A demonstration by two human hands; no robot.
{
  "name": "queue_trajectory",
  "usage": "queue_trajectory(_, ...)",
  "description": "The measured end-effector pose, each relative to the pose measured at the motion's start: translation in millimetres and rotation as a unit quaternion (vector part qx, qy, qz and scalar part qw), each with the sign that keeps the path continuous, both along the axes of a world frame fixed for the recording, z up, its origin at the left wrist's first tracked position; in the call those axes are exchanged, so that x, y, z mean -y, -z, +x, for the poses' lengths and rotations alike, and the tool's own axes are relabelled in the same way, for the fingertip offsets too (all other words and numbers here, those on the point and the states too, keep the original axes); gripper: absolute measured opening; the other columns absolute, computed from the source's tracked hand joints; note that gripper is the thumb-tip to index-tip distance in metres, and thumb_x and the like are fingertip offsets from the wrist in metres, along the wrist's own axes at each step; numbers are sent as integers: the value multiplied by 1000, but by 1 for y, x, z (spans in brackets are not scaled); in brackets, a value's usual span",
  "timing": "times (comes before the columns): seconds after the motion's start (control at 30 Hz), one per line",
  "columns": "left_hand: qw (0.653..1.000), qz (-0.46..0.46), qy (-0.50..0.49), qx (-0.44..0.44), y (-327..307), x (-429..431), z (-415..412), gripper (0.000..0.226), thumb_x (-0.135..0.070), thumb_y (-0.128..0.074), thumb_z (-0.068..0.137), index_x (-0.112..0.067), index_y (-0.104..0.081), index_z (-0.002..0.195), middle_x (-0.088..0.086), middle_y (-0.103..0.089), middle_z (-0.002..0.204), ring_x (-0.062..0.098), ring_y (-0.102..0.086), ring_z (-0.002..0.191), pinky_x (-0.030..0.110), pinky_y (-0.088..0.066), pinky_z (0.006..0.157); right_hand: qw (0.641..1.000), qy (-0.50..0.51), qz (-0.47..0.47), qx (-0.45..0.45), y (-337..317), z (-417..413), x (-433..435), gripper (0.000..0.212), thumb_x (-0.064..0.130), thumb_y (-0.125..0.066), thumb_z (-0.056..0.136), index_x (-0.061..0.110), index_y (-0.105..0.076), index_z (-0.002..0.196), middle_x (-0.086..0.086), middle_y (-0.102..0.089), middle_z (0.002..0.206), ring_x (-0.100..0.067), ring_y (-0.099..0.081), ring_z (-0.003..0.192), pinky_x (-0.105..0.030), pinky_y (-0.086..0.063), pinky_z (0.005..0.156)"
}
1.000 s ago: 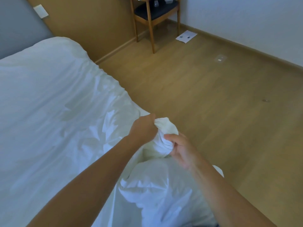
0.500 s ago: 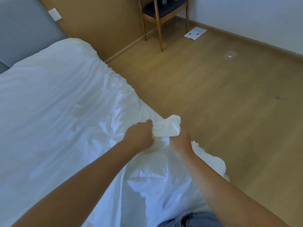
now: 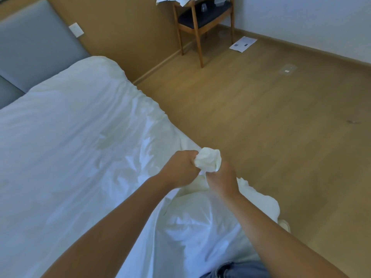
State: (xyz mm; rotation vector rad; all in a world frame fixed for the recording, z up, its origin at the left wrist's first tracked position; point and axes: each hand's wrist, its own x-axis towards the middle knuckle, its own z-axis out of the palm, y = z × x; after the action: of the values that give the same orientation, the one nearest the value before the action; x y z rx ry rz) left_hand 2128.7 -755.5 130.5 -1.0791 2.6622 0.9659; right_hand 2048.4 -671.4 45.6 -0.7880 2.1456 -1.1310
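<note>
My left hand (image 3: 179, 170) and right hand (image 3: 221, 177) both gripped the bunched corner (image 3: 208, 160) of the white, creased duvet (image 3: 80, 157), fingers curled tight, at the bed's three o'clock edge. Wooden floor (image 3: 261, 117) spread beyond, with a chair (image 3: 200, 23) at one o'clock and a paper (image 3: 243, 44) near it.

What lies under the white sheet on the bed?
The sheet spreads up to the grey headboard and hides whatever lies beneath it. The left hand and right hand grip its bunched corner.

A rumpled white duvet (image 3: 70, 157) lies spread over the bed (image 3: 30, 49).
</note>
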Motion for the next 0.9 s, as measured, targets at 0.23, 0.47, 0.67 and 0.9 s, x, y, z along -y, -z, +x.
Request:
queue_trajectory(0.23,992,-31,73,97,-1,-1,9,25,-41,-55,89,-27,-44,70,-15,-48,67,4,-45,59,16,-33,52,997,8,-48,57,-10,-16,-8,5,8,-53,88,12,-55,85,12,-55,67,-1,-56,62,-3,-39,53)
queue_trajectory(0.47,941,-316,16,118,12,23,5,38,-18,-49,88,-17,-50,126,2,-52,120,24,-59,94,29,-41,65,930,-175,-8,323,-36,-4,-14,24,5,-61,64,24,-48,55,4,-42,55,-11,-37,54,-25,-33,55)
queue_trajectory(0.67,999,-40,26,0,6,3,1,20,-1,-49,84,-11,-66,87,6,-68,92,23,-62,90,24,-46,78,994,-43,30,100,-18,-17,-16,15,22,-71,75,16,-63,85,2,-62,74,-15,-56,70,-24,-36,54)
queue_trajectory(0.9,992,-13,27,119,-1,-3,3,28,-30,-65,79,-17,-50,99,-6,-53,77,11,-50,64,23,-38,56,998,60,-33,5,-12,-24,-11,13,0,-53,81,9,-62,84,7,-52,66,-18,-49,67,-15,-32,52)
